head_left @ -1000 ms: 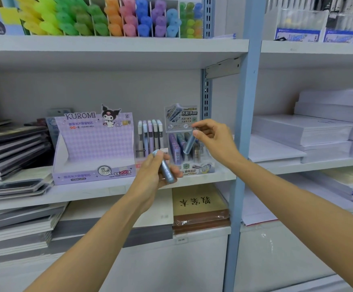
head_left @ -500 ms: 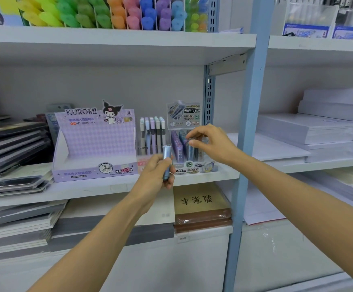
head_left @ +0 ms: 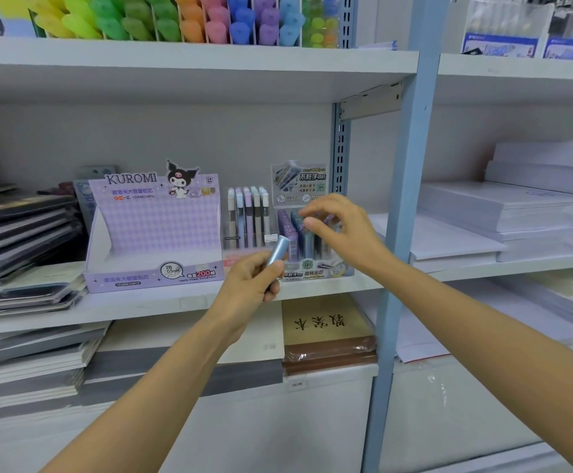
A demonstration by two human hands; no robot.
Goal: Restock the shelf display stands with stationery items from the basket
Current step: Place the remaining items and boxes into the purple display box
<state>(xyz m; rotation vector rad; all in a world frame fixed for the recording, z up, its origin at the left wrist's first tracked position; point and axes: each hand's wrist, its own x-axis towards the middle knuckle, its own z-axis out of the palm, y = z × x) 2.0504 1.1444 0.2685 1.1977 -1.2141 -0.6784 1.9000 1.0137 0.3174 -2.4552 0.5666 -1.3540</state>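
Left hand (head_left: 249, 285) is gripping a blue tube (head_left: 278, 249), tilted. Right hand (head_left: 346, 230) is curling over the tubes (head_left: 286, 228) in the stand (head_left: 312, 273) just beyond it, can't tell if it's pinching one.

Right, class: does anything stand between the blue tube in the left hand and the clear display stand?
Yes: the right hand hangs over the clear display stand, fingers at the tops of the tubes in it, covering its top. Otherwise the blue tube in the left hand has open air to the stand.
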